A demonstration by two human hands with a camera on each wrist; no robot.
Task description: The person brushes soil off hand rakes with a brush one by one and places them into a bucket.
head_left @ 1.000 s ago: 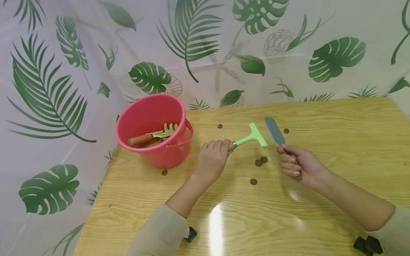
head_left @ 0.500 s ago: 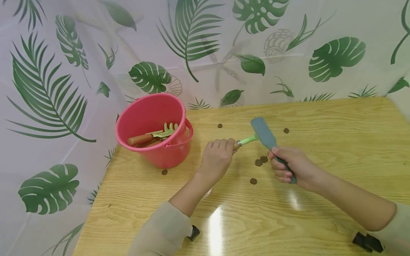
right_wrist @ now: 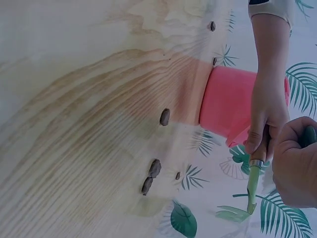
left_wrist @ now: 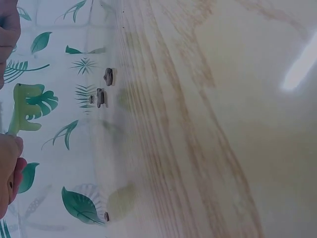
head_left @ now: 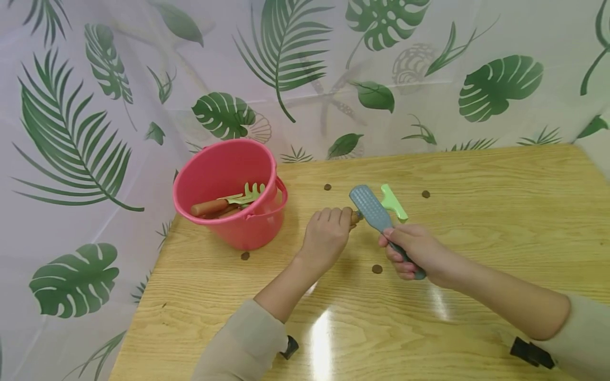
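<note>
In the head view my left hand (head_left: 328,235) grips the wooden handle of a small garden rake. Its light-green head (head_left: 394,203) points right, and short teeth show on it in the left wrist view. My right hand (head_left: 419,251) holds a blue-grey brush (head_left: 373,209) by its handle, thumb along the top. The brush slants up and left, and its head overlaps the rake's neck. In the right wrist view the rake's green neck (right_wrist: 253,186) stands well above the table, and the right fist (right_wrist: 297,166) is curled round the grey handle.
A pink bucket (head_left: 257,230) stands at the left, holding orange-handled garden tools (head_left: 209,207) and a green fork (head_left: 252,191). Several brown lumps lie on the wooden table (head_left: 500,222), one (head_left: 377,269) in front of the hands. A leaf-printed sheet (head_left: 305,69) hangs behind.
The brush has moved left from beside the rake's head, passing over it to the neck, its dotted face turning into view. The left hand and rake have shifted slightly right.
</note>
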